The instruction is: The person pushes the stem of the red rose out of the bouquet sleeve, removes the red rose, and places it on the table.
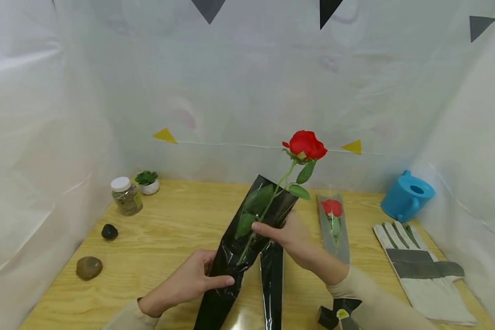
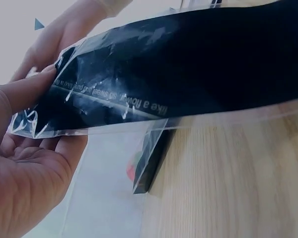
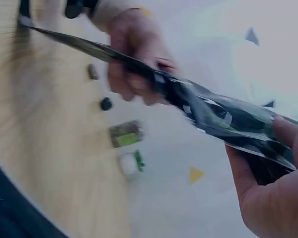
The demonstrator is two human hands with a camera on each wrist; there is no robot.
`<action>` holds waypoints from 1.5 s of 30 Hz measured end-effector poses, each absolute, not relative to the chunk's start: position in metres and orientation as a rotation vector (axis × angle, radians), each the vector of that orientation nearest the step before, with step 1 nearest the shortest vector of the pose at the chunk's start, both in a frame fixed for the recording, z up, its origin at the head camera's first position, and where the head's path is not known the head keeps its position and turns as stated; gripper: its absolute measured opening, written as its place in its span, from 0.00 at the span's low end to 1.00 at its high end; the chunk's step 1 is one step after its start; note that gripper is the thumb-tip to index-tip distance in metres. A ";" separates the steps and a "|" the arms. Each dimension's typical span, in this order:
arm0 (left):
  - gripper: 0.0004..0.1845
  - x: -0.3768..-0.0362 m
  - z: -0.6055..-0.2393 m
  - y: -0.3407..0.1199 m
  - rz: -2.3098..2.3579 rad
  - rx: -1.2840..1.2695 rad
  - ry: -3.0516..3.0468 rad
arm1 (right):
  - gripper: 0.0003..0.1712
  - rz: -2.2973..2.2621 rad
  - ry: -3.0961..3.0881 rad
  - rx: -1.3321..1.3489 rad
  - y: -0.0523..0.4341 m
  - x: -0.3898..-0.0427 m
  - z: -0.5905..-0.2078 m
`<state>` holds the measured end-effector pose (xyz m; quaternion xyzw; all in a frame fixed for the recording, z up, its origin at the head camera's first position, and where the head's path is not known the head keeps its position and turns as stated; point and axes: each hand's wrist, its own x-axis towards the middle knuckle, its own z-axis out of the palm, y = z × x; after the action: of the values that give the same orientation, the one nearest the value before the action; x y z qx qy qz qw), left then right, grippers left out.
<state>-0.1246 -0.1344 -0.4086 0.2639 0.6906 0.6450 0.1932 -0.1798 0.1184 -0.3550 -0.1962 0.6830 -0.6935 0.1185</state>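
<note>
- Far left on the wooden table (image 1: 169, 238): a white-lidded jar (image 1: 126, 196) of brownish contents, with a small potted succulent (image 1: 147, 181) just beside it to the right, both by the far wall.
- Near left: a black pebble (image 1: 109, 231) and, nearer the camera, a brown stone (image 1: 89, 267), lying apart from each other.
- Left of centre: the left hand (image 1: 189, 279) grips the lower part of a black-and-clear flower sleeve (image 1: 235, 261), thumb lying across its front and fingers curled behind; the left wrist view shows the thumb pressed on the film and white lettering along the sleeve.
- Centre: a red rose (image 1: 306, 145) stands tilted, its bloom leaning right and far, well above the sleeve's open mouth; the stem (image 1: 272, 197) and lower leaves sit inside the sleeve, held above the table.
- Just right of centre: the right hand (image 1: 290, 236) pinches the sleeve near its mouth, fingers closed on the film around the stem.
- Beneath the hands: a second black sleeve (image 1: 271, 284) lies flat on the table.
- Right: another rose already wrapped in a sleeve (image 1: 333, 220) lies on the wood.
- Far right: a blue watering can (image 1: 406, 195) by the far wall, and nearer, a grey-and-white work glove (image 1: 420, 270) lying flat.
</note>
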 end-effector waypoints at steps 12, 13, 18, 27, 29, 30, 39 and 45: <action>0.18 -0.122 -0.410 -0.139 1.765 0.711 1.942 | 0.21 -2.409 1.778 -0.526 0.149 -0.196 -0.310; 0.18 -0.122 -0.410 -0.139 1.763 0.711 1.944 | 0.20 -2.416 1.785 -0.515 0.150 -0.196 -0.309; 0.16 -0.124 -0.406 -0.142 1.694 0.733 2.045 | 0.15 -2.499 1.826 -0.508 0.151 -0.201 -0.305; 0.13 -0.127 -0.404 -0.153 1.573 0.743 2.182 | 0.12 -2.868 1.523 -0.711 0.174 -0.216 -0.284; 0.15 -0.127 -0.405 -0.155 1.593 0.737 2.151 | 0.13 -2.961 1.444 -0.694 0.183 -0.221 -0.277; 0.16 -0.127 -0.406 -0.157 1.592 0.742 2.151 | 0.14 -3.010 1.394 -0.672 0.188 -0.223 -0.273; 0.45 -0.129 -0.404 -0.170 1.584 0.725 2.176 | 0.19 -3.447 0.857 -0.411 0.247 -0.240 -0.243; 0.54 -0.129 -0.400 -0.183 1.648 0.524 2.218 | 0.24 -3.542 0.608 -0.260 0.289 -0.246 -0.233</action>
<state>-0.1292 -0.1829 -0.3996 0.1838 0.7780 0.5781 0.1636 -0.2461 0.2885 -0.2325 -0.0702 0.1642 -0.9570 -0.2288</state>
